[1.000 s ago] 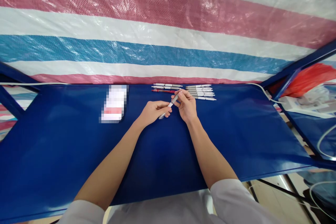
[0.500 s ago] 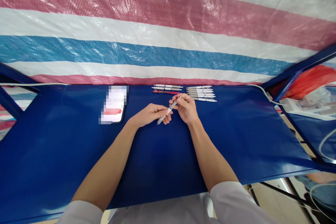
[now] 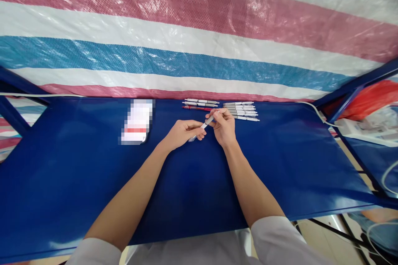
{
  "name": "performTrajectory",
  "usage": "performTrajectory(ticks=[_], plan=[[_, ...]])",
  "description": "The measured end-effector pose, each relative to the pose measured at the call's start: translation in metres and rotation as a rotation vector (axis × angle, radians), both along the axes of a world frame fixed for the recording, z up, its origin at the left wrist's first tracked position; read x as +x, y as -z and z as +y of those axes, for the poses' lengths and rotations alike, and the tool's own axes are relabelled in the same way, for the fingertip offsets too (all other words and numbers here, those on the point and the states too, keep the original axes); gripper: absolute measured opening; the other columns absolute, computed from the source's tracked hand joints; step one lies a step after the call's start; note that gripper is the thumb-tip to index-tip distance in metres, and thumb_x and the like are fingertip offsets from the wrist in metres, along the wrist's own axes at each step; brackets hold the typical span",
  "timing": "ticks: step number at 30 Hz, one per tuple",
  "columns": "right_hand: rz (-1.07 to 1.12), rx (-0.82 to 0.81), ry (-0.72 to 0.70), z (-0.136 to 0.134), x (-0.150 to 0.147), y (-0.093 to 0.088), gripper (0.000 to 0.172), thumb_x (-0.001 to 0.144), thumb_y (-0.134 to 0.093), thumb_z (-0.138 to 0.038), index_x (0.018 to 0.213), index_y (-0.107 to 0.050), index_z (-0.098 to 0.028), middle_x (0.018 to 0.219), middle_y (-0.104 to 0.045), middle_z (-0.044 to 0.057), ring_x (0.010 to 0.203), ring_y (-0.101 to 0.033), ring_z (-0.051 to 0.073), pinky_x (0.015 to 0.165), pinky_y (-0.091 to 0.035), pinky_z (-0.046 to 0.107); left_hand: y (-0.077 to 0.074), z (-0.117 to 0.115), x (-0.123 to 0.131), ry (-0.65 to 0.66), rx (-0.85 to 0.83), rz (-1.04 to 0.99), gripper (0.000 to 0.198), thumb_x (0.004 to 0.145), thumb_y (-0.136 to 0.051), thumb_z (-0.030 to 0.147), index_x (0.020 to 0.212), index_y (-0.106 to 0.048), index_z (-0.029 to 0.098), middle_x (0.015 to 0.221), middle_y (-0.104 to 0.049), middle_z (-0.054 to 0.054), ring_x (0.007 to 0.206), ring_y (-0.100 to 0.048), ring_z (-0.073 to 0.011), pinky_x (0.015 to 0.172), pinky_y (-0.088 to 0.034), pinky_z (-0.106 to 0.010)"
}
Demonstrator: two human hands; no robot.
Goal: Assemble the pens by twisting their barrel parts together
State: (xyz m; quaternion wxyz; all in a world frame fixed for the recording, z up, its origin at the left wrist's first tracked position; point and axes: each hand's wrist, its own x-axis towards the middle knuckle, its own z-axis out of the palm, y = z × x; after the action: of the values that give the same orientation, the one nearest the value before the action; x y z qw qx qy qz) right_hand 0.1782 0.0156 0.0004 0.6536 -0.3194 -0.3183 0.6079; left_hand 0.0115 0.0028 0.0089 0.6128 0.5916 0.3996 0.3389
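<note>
A white and grey pen (image 3: 209, 121) slants between my two hands above the blue table (image 3: 192, 190). My left hand (image 3: 185, 134) is closed on its lower left part, thumb laid across it. With thumb and fingers, my right hand (image 3: 224, 126) pinches the grey upper end. Just beyond, a red pen (image 3: 195, 108) lies below a few white and grey pens (image 3: 201, 102). Behind my right hand is a row of several more white and grey pens (image 3: 241, 109), partly covered by the fingers.
A phone (image 3: 137, 122) with a blurred-out screen lies left of my hands. Striped plastic sheeting (image 3: 186, 66) hangs behind the table. On the right are a blue metal frame (image 3: 345, 101), a white cable (image 3: 314, 109) and a red plastic bag (image 3: 373, 99).
My left hand has slid up along the pen, covering more of its lower part. My right hand still grips the upper end. The view has shifted slightly.
</note>
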Motion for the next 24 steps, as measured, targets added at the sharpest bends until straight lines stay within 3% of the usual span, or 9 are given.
performTrajectory(ticks=[5,9,12,17,24], plan=[[-0.008,0.021,-0.124,-0.003,0.004,0.000,0.021,0.067,-0.082,-0.034,0.081,-0.070,-0.024,0.078,-0.074,-0.003,0.079,-0.075,0.016,0.062,-0.062,0.023,-0.008,-0.001,-0.004,0.136,-0.125,-0.062,0.027,0.086,-0.067,0.039,0.091,-0.073,0.013,0.080,-0.073,-0.008,0.067,-0.069,-0.0161,0.063,-0.054,-0.026],[-0.023,-0.002,-0.158,-0.003,0.006,0.002,0.023,0.066,-0.082,-0.036,0.080,-0.069,-0.023,0.075,-0.074,-0.003,0.074,-0.075,0.017,0.063,-0.062,0.026,-0.010,-0.001,-0.006,0.228,-0.203,-0.084,0.030,0.085,-0.068,0.041,0.083,-0.073,0.011,0.078,-0.073,-0.009,0.065,-0.068,-0.0155,0.061,-0.053,-0.025],[-0.022,-0.016,-0.153,-0.003,0.006,0.002,0.026,0.062,-0.084,-0.037,0.076,-0.068,-0.023,0.071,-0.072,-0.003,0.068,-0.074,0.016,0.058,-0.061,0.025,-0.011,-0.001,-0.006,0.228,-0.222,-0.087,0.031,0.084,-0.069,0.043,0.084,-0.072,0.012,0.078,-0.073,-0.009,0.064,-0.067,-0.0155,0.060,-0.053,-0.026],[-0.009,-0.033,-0.102,-0.002,0.007,0.002,0.028,0.058,-0.087,-0.035,0.070,-0.066,-0.022,0.067,-0.071,-0.004,0.062,-0.072,0.014,0.051,-0.060,0.022,-0.009,-0.003,-0.001,0.128,-0.128,-0.048,0.025,0.081,-0.072,0.038,0.083,-0.072,0.013,0.075,-0.072,-0.006,0.064,-0.066,-0.0152,0.061,-0.052,-0.026],[-0.081,-0.085,0.088,-0.001,0.003,-0.003,0.037,0.058,-0.087,-0.030,0.061,-0.052,-0.020,0.069,-0.069,-0.005,0.061,-0.072,0.014,0.050,-0.059,0.021,0.010,-0.005,0.010,-0.172,0.160,0.148,0.028,0.076,-0.074,0.038,0.095,-0.074,0.018,0.075,-0.073,-0.002,0.066,-0.067,-0.0156,0.066,-0.053,-0.027]])
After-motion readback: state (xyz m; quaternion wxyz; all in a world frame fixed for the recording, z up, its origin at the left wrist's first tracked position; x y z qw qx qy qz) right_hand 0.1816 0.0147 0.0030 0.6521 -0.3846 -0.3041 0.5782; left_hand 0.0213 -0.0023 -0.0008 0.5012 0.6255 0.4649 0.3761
